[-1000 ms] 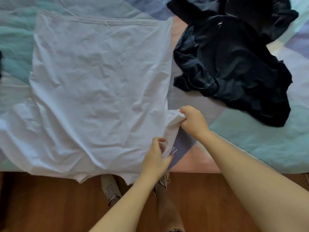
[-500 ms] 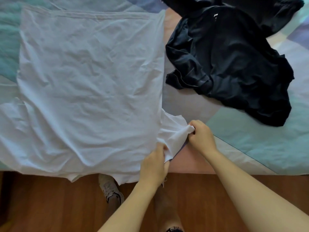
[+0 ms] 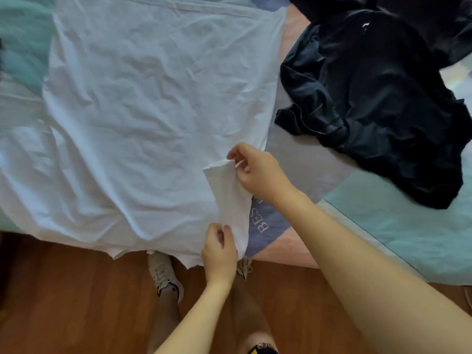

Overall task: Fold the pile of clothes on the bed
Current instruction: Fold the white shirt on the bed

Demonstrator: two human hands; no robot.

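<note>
Two hands are on the white T-shirt [image 3: 153, 118], and from my remote seat I watch both grip its right sleeve [image 3: 229, 200]. That shirt lies spread flat and wrinkled across the bed [image 3: 396, 226], its hem toward the far side and its near edge hanging a little past the mattress edge over the wooden floor [image 3: 63, 290]. My right hand [image 3: 258, 175] pinches the sleeve's outer end between thumb and curled fingers, holding it turned inward so that the end sits over the shirt's body. My left hand [image 3: 219, 254] grips the cloth at the base of that sleeve, close to the bed's near edge, fingers curled around the fabric. Between them the sleeve runs as a narrow, doubled strip, lifted slightly off the cover. Beside it, part of a purple patch [image 3: 265, 221] on the bedcover shows white letters; I can read only "BES".

Further right and toward the far side, a heap of dark clothes [image 3: 383, 98] lies crumpled on the bed, apart from the white shirt with a strip of bare cover between them. Below the bed edge I see two pale shoes [image 3: 163, 274] on the floor, the one on the right mostly hidden behind my left hand.
</note>
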